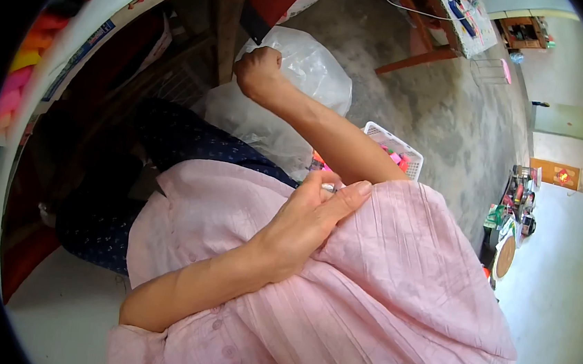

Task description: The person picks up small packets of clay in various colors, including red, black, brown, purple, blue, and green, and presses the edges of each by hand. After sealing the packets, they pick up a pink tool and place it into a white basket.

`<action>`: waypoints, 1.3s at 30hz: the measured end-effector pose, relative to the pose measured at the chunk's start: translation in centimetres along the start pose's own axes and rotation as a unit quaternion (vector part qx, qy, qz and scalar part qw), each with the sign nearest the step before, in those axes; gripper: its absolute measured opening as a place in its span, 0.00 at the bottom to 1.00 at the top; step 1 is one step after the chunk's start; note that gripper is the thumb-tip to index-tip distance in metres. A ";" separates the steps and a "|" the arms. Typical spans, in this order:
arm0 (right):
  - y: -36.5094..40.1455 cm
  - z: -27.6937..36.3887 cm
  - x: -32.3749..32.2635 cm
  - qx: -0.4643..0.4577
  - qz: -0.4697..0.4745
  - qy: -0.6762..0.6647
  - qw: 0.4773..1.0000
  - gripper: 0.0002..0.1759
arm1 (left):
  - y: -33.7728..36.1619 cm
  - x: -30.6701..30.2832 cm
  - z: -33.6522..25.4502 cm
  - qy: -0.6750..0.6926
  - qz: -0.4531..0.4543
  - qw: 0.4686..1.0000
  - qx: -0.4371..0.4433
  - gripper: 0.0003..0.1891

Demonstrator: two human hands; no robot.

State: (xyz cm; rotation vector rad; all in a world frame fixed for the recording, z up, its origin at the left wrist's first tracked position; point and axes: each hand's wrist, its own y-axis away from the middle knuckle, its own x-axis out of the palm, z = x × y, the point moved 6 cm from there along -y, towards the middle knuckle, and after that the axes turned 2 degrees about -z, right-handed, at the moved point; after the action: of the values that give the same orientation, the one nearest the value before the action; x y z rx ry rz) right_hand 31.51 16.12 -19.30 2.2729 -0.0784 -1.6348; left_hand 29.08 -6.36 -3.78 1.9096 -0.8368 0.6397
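My right arm stretches forward, its hand curled into a fist above a clear plastic bag beside the table leg. Whatever that fist may hold is hidden. Bent across my body, my left hand is closed near the right sleeve of my pink shirt. Its thumb rests against the sleeve's edge, and a small whitish thing shows between thumb and forefinger, too small to name. Past the right forearm stands a white plastic basket of bright pink and orange pieces, partly hidden by the arm.
At the left, a table edge bears colourful pieces, above my dark patterned trousers. A wooden-legged table stands farther off on the concrete floor. Assorted household items are along the far wall.
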 end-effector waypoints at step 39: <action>5.9 1.7 3.1 -0.069 -0.160 -0.122 0.977 0.07 | -10.4 -24.3 -3.8 -0.811 -0.232 0.528 0.101 0.14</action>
State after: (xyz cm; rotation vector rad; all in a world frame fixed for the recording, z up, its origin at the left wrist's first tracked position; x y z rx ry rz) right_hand 31.84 9.38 -20.84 2.0508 0.3480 -2.0064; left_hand 21.33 7.59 -25.17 2.4235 -1.1296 -1.8340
